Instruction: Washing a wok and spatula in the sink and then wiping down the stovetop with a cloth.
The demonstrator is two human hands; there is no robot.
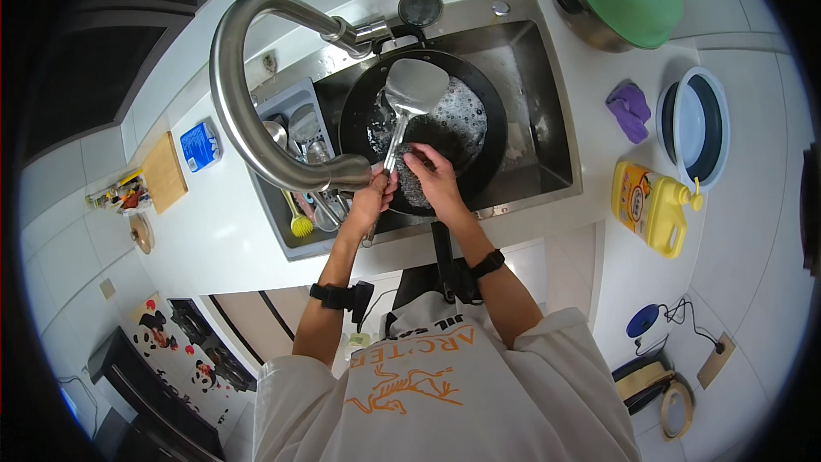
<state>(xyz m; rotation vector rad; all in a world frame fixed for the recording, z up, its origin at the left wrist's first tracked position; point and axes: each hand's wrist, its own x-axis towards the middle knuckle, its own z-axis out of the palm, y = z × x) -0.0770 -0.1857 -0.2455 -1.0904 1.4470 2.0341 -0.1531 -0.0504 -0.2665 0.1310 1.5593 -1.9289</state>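
Note:
My left hand [374,197] grips the handle of a metal wok spatula [417,86], whose broad blade points away from me over a black wok [497,125]. In my right hand [438,181] is a steel wool scourer [410,181], close against the spatula's handle. Soapy water [467,106] with white foam lies in the wok, which rests in a stainless steel sink [532,90]. The wok's handle [442,250] reaches over the sink's front edge toward me.
A curved faucet [224,90] arches over the sink's left side, its spout near my left hand. A grey basket [276,218] holds utensils and a yellow-green brush [300,223]. To the right are a purple cloth [628,110], a yellow detergent jug [648,205] and a steel pot [593,25].

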